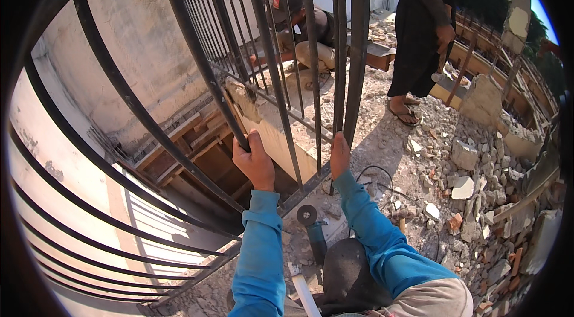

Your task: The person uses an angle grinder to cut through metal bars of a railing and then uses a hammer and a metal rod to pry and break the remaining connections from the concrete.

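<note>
Both my hands hold a black metal railing (357, 24) with many upright bars. My left hand (253, 162) is closed round one bar (204, 69), just above the lower rail. My right hand (340, 154) grips the thick post at the railing's right end, close to its foot; part of its fingers is hidden behind the post. Below my hands, between my forearms, an angle grinder (316, 239) with a blue-green body and a round disc lies on the rubble-strewn ground.
Beyond the bars, a person in a cap (305, 30) crouches beside a second railing (224, 24). Another person in sandals (418, 36) stands right of them. Broken concrete and bricks (463, 188) cover the right side. A deep opening (221, 164) with wooden boards drops away left. A black cable (391, 182) crosses the ground.
</note>
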Tool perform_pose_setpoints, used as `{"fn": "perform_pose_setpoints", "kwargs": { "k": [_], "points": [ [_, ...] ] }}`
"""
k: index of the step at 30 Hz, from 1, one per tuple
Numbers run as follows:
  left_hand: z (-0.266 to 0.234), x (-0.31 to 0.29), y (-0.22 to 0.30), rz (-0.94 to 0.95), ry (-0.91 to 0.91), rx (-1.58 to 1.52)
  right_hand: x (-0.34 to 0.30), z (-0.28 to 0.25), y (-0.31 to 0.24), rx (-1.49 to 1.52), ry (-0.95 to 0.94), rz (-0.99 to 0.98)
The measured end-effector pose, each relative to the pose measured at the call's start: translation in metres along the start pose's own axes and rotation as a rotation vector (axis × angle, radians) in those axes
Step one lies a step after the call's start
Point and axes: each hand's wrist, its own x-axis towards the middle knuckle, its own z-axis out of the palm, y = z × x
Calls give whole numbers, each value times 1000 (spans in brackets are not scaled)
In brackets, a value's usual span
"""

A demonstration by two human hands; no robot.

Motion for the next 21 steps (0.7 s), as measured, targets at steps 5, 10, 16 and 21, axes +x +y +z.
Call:
{"fn": "perform_pose_setpoints", "kwargs": {
  "k": [5, 10, 16, 21],
  "points": [
    [-8, -6, -1, -252, -99, -136, 29, -26, 22, 10, -79, -76],
    [-22, -6, -4, -192, -64, -83, 51, -4, 64, -92, 12, -283],
    [-18, -7, -1, -167, -111, -109, 131, 15, 99, -311, 177, -542],
    [-6, 2, -12, -115, -106, -131, 74, -13, 58, -111, -43, -203]
  ]
}}
